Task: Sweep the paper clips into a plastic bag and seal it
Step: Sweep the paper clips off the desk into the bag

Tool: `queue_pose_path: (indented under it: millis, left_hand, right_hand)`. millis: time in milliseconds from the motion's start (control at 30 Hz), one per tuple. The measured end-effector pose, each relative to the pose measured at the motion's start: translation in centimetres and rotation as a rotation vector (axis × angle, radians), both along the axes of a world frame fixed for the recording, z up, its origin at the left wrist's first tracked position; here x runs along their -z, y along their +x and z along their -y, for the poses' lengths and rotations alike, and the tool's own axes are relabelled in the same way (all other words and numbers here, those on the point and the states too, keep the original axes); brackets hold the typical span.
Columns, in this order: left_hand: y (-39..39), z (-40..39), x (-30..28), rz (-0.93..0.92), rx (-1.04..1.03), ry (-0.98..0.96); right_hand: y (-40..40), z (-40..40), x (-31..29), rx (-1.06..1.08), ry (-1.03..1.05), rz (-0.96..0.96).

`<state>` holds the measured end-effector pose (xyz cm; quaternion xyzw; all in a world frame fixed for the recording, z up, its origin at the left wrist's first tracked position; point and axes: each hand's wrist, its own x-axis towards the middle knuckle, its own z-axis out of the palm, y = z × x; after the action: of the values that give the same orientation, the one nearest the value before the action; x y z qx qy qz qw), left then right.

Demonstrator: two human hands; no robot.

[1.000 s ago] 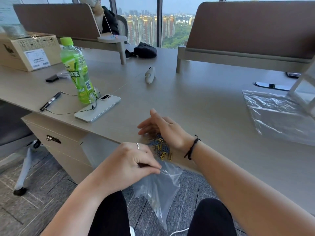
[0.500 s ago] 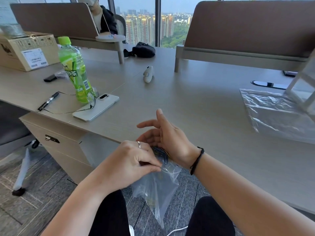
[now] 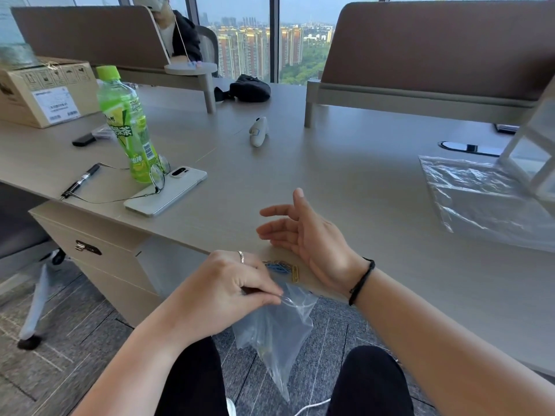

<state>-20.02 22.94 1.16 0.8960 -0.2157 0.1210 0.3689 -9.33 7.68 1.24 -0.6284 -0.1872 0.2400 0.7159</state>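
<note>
Nearest the camera, the plastic bag (image 3: 274, 331) hangs limp below the counter (image 3: 345, 175) edge, thin and floppy, with what looks like some clips already pooled low inside, though the film blurs them. The left hand (image 3: 228, 291) pinches the bag's rim, fingers curled tight on the top edge, holding the mouth just under the lip of the counter. That is the right place to hold it: film this soft folds shut anywhere else, so the rim is the only part that gives control.

Just above the bag mouth, a small cluster of paper clips (image 3: 282, 268), blue and yellow, lies at the very edge of the counter. They are light, hard and slick, likely to skate or scatter under a fast push and drop past the bag to the floor. A flat, slow sweep suits them better than picking.

Beside them on the right, the right hand (image 3: 303, 235) hovers open, fingers loosely spread, holding nothing, its wrist close to the clips.

Farther right, a second plastic bag (image 3: 480, 199) lies flat and crinkled on the counter. Far left stand a green tea bottle (image 3: 126, 124), a phone (image 3: 168, 193) and a pen (image 3: 79, 181).
</note>
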Motion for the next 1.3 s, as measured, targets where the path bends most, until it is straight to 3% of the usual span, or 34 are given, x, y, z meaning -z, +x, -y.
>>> queue_pose_path:
  millis: [233, 400, 600, 700, 867, 967, 1167, 1300]
  left_hand:
    - [0.2, -0.4, -0.1, 0.034, 0.013, -0.007]
    - [0.0, -0.8, 0.1, 0.032, -0.002, -0.023]
    - [0.2, -0.7, 0.4, 0.032, -0.006, -0.007]
    - [0.1, -0.9, 0.3, 0.036, -0.011, -0.003]
    - [0.0, -1.2, 0.3, 0.037, -0.022, 0.024]
    - [-0.2, -1.3, 0.4, 0.006, -0.029, 0.007]
    - [-0.2, -1.6, 0.3, -0.005, -0.038, 0.012]
    - [-0.2, -1.6, 0.1, -0.002, -0.052, 0.013]
  right_hand:
    - [-1.8, -0.8, 0.2, -0.297, -0.076, 0.054]
    - [-2.2, -0.3, 0.7, -0.278, -0.012, -0.045]
    - [-1.8, 0.8, -0.1, -0.390, -0.038, -0.057]
    - [-0.7, 1.2, -1.0, -0.324, -0.066, -0.040]
    - [2.8, -0.2, -0.9, 0.101, -0.217, 0.270]
    - [5.8, -0.9, 0.1, 0.264, -0.463, 0.445]
    - [6.6, -3.0, 1.1, -0.163, -1.019, 0.814]
    - [5.4, -3.2, 1.8, -0.324, -1.050, 0.964]
